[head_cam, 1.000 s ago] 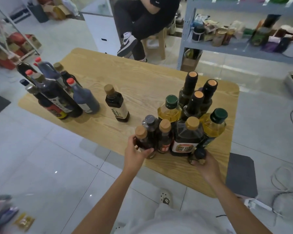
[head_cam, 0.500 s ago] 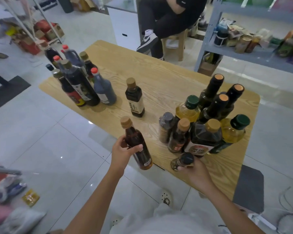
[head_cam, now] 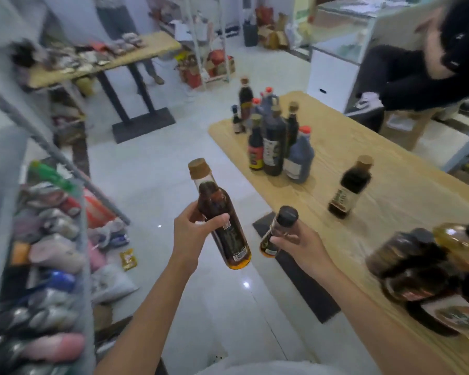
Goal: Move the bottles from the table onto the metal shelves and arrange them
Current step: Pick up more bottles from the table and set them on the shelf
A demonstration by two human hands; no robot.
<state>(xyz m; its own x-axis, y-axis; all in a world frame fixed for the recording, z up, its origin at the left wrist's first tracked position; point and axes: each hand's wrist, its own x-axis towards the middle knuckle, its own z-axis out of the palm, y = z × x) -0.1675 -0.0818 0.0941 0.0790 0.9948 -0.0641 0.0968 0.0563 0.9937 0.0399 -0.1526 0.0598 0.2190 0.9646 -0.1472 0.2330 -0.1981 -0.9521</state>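
My left hand [head_cam: 194, 232] grips a tall dark bottle with a tan cap [head_cam: 220, 215], held up over the floor and tilted. My right hand [head_cam: 301, 246] holds a small brown bottle with a black cap [head_cam: 278, 231] beside it. The wooden table [head_cam: 390, 190] lies to my right. On it stand a cluster of dark bottles [head_cam: 274, 139] at the far end, a lone dark bottle [head_cam: 349, 188] in the middle, and a blurred group of large bottles [head_cam: 430, 266] at the near right. A metal shelf [head_cam: 84, 239] full of packets is at my left.
A person in black [head_cam: 422, 74] sits on a stool beyond the table. A second table [head_cam: 103, 60] with goods stands at the back left, another person's legs behind it. Packets [head_cam: 128, 259] lie on the tiled floor by the shelf. A dark mat [head_cam: 295, 269] lies under the table edge.
Both hands have lifted their bottles off the table and the view has swung left toward the shelf; the table now lies on the right.
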